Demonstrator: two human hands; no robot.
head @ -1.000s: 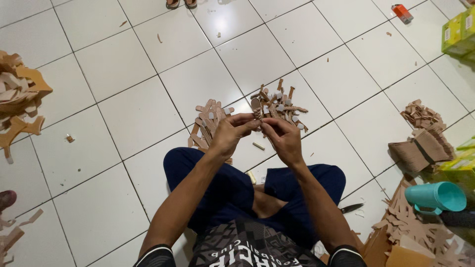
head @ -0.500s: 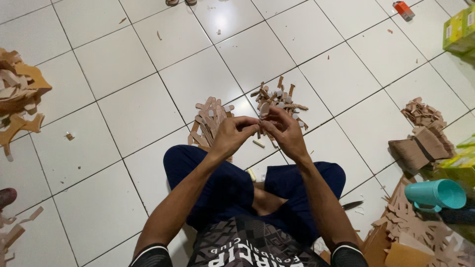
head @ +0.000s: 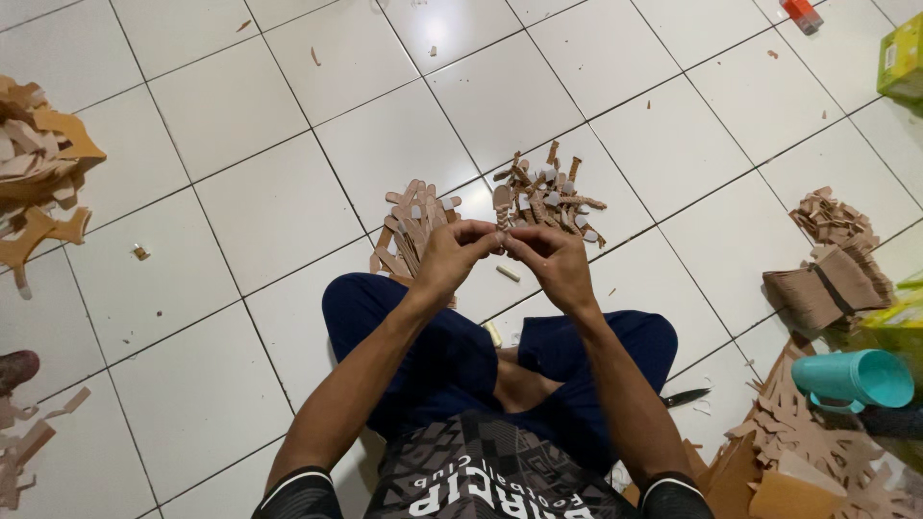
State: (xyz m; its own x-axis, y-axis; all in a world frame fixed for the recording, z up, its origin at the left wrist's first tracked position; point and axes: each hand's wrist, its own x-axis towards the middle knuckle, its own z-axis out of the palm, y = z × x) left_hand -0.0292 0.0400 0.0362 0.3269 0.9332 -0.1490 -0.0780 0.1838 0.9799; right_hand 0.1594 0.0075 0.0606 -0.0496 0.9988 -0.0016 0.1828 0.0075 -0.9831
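I sit cross-legged on a white tiled floor. My left hand (head: 452,255) and my right hand (head: 550,259) meet in front of my knees, fingertips pinched together on a small brown cardboard piece (head: 501,213) that sticks up between them. Just beyond my hands lie two heaps of the same kind of cut pieces: a left pile (head: 411,223) of flat strips and a right pile (head: 550,192) with pale tabs on them. One small pale stick (head: 507,273) lies on the tile under my hands.
A cardboard scrap heap (head: 38,168) lies far left. On the right are a bundle of brown pieces (head: 832,279), a teal plastic cup (head: 856,377) on its side, cut-out cardboard sheets (head: 817,452), a dark blade (head: 685,396), and a yellow-green box (head: 904,62).
My hands have stayed together at the same spot, fingers shifting slightly on the small piece. The view has tilted a little.
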